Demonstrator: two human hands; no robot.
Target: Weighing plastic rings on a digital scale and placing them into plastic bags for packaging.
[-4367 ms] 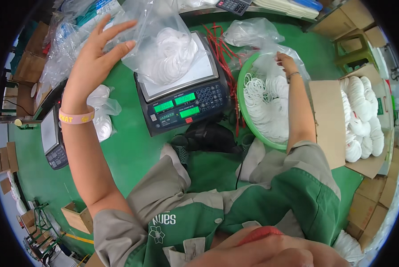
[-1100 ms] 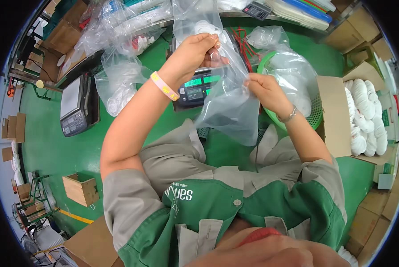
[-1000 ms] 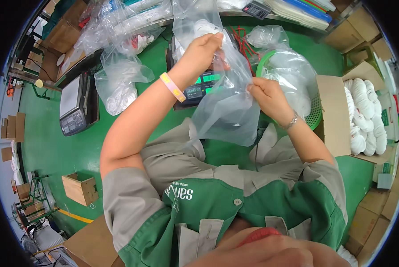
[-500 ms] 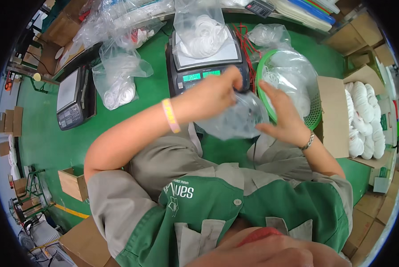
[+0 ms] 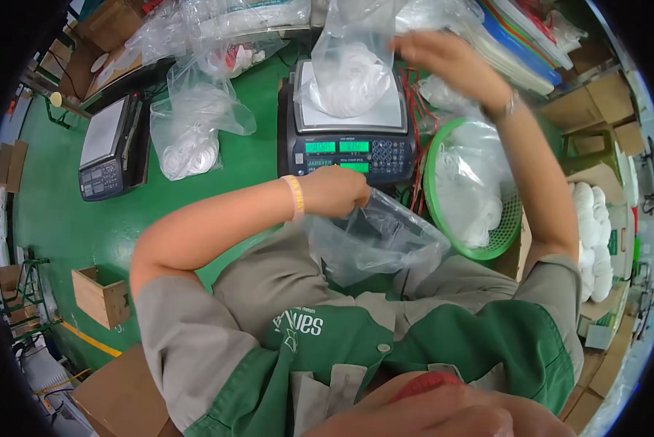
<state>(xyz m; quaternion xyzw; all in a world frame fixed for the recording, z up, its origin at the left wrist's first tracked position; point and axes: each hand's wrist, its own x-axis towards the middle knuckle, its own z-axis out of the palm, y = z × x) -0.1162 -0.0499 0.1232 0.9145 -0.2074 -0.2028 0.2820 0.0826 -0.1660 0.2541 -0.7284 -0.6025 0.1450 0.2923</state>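
My left hand [image 5: 335, 191] is closed on the edge of a clear plastic bag [image 5: 385, 244], which hangs limp above my lap. My right hand [image 5: 447, 64] reaches forward with its fingers stretched out. Its fingertips are beside another clear bag [image 5: 352, 80] filled with coiled white cord; I cannot tell whether they touch it. This filled bag sits on the pan of a dark digital scale [image 5: 396, 154] with lit green displays.
Right of the scale stands a green basket [image 5: 430, 186] with clear bags of white coils. A cardboard box of white skeins [image 5: 596, 240] is farther right. On the left are another filled bag [image 5: 190, 153] and a second scale [image 5: 101, 180]. Red cords [image 5: 418, 102] lie beside the lit scale.
My right hand has left the limp bag and moved forward beside the bag on the scale. My left hand has lowered slightly, and the limp bag now hangs more spread out from it.
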